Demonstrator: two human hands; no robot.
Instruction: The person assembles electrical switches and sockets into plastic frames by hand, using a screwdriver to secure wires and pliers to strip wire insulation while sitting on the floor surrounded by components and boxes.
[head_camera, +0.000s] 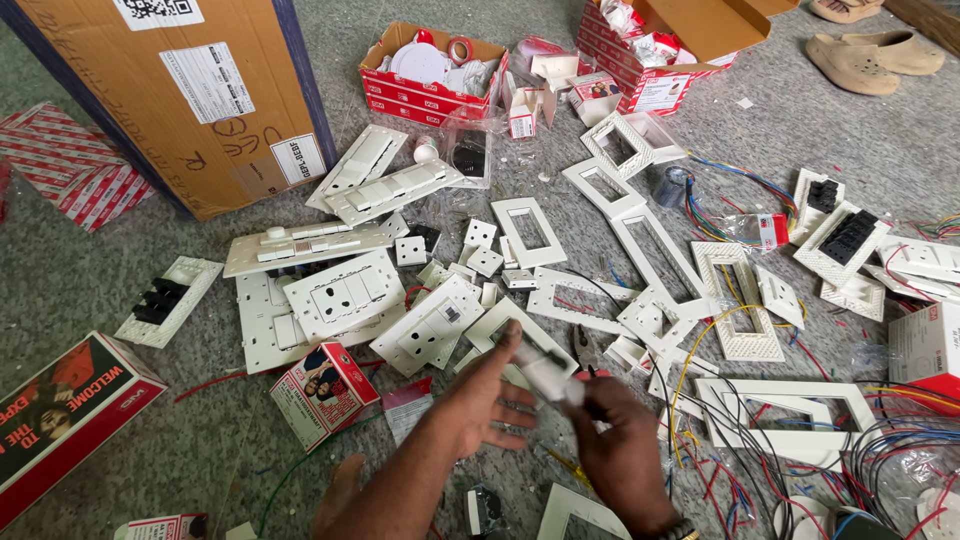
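My left hand (478, 410) reaches forward with its fingers spread, the fingertips touching a small white switch part (548, 377). My right hand (618, 448) is closed around the near end of that same part, holding it just above the floor. The part is blurred, so its exact shape is unclear. Under and beyond both hands lie white switch plates, among them a plate with sockets (345, 293) and an empty white frame (528, 232). A frame corner (575, 510) lies between my forearms.
On the grey carpet lie several white frames, socket modules and coloured wires (905, 450). A big cardboard box (190, 95) stands at the back left, red cartons (430, 70) at the back, a small red-white box (325, 390) near my left hand, and sandals (870, 55) at the top right.
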